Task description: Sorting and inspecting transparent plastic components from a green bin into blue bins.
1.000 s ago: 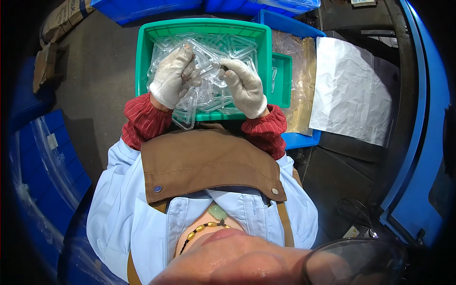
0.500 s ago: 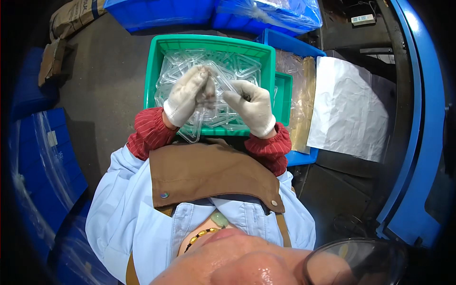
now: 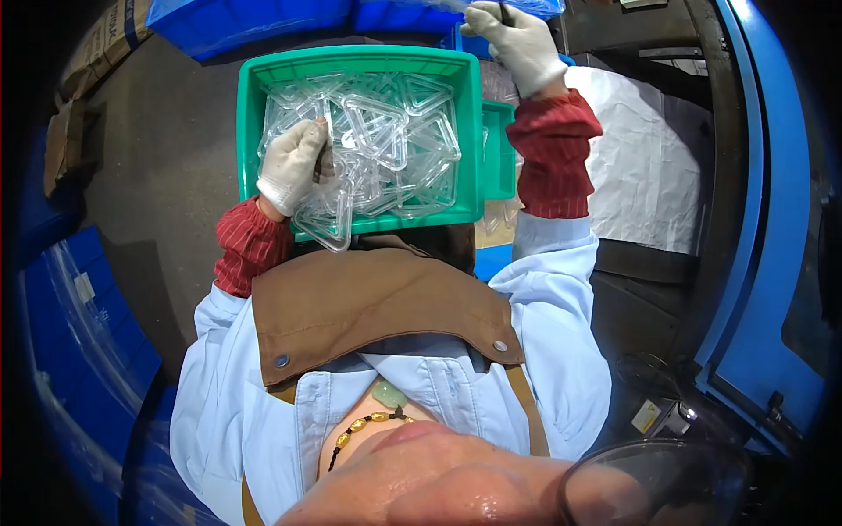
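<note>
Seen from above, a person in white gloves works over a green bin (image 3: pixel 355 54) at about 11 o'clock, filled with a loose jumble of clear triangular frames (image 3: pixel 379 133). The left hand (image 3: pixel 288 168) is at the bin's 8 o'clock side, fingers closed in a pinch on a clear piece (image 3: pixel 327 110); whether it is one piece or several, I cannot tell. The right hand (image 3: pixel 522 53) is well apart, out at 1 o'clock beyond the bin, its fingers curled; something thin and dark shows at them, but what they grip, if anything, is unclear.

One overhanging frame (image 3: pixel 326 232) juts past the bin's near rim at 7 o'clock, close to the brown apron (image 3: pixel 377 302). It could well tip out if the apron or left sleeve (image 3: pixel 248 245) brushes it. The frames overlap, so lifting one might drag up neighbours or scratch them. The right sleeve (image 3: pixel 557 153), beside a small green tray (image 3: pixel 500 145) at 1 o'clock, might catch its edge if the arm swings back low.
</note>
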The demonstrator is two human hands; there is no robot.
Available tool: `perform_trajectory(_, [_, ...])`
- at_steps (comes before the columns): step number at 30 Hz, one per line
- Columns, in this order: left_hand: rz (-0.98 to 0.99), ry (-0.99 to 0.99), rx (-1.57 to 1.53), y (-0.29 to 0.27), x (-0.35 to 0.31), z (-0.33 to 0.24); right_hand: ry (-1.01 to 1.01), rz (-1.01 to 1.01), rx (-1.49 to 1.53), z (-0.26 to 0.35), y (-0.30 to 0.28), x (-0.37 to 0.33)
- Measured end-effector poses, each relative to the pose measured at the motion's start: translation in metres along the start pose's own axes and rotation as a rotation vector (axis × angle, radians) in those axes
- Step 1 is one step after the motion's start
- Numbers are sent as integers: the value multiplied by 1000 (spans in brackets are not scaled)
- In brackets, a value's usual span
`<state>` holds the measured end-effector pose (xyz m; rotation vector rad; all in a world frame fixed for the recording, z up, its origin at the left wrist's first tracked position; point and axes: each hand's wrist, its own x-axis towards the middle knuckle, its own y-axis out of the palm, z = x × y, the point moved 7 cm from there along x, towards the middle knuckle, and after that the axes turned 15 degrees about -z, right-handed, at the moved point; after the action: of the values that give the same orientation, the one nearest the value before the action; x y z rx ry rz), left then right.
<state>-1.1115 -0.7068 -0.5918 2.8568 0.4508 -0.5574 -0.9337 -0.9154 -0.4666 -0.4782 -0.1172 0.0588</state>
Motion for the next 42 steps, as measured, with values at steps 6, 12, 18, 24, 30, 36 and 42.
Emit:
perform_trajectory(6, [-9, 10, -6, 0, -3, -3, -36, 477, -1187, -85, 75, -45])
perform_trajectory(12, [-21, 28, 110, 7, -3, -10, 32, 517, -1093, -99, 63, -41])
perform_trajectory(18, [-137, -18, -13, 0, -10, -12, -492, -273, -580, 8, 4, -86])
perform_trajectory(24, [9, -105, -331, 37, -10, -23, -786, -211, -513, 38, 54, -167])
perform_trajectory(30, [-18, -35, -174, 29, -22, -34, -352, -295, 26, 12, 19, -153])
perform_trajectory(36, [72, -5, -423, 33, -20, -30, 225, -53, 378, -19, 51, -154])
perform_trajectory(42, [119, -30, -658, 34, -19, -24, 192, -140, 430, -19, 53, -152])
